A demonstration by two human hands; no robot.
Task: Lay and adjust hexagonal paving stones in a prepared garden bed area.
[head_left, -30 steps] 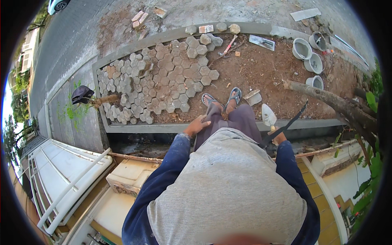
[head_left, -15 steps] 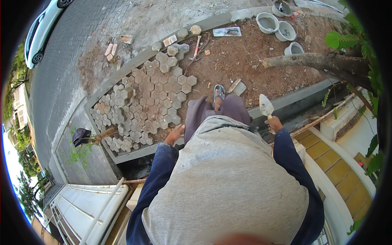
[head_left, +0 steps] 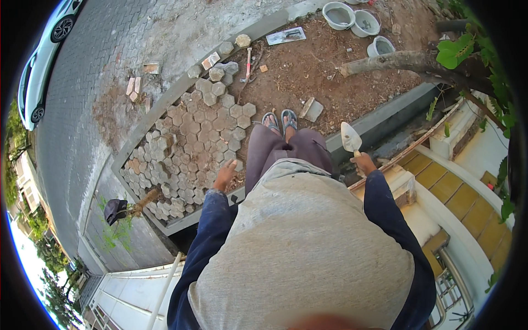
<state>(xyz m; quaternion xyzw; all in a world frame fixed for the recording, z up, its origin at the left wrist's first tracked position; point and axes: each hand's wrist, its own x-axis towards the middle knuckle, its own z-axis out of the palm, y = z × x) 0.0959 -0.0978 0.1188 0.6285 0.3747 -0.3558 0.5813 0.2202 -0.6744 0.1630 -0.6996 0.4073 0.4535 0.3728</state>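
Observation:
My right hand (head_left: 363,163) is closed round the handle of a pointed trowel (head_left: 350,138), whose pale, mortar-smeared blade points away from me. My left hand (head_left: 224,175) hangs beside my thigh with nothing in it, fingers loosely apart. Under it lie hexagonal paving blocks (head_left: 190,124), fitted together over the left part of the bed, some of them brownish with soil. Both my sandalled feet stand on bare soil just right of the blocks. Ahead of them, a hammer (head_left: 248,65) with a red and pale handle rests on the soil. A loose grey block (head_left: 312,110) lies right of my feet.
A plastering float (head_left: 286,36) lies near the far concrete curb (head_left: 181,91). Several mortar buckets (head_left: 338,16) stand at the back right. A thick tree trunk (head_left: 404,61) leans in from the right. A low concrete edge (head_left: 379,113) borders a trench. A car (head_left: 47,60) is parked far left.
My feet now stand side by side, where only one showed before. The view has shifted, and my left hand has moved slightly left and its fingers look more spread. The trowel stays in my right hand.

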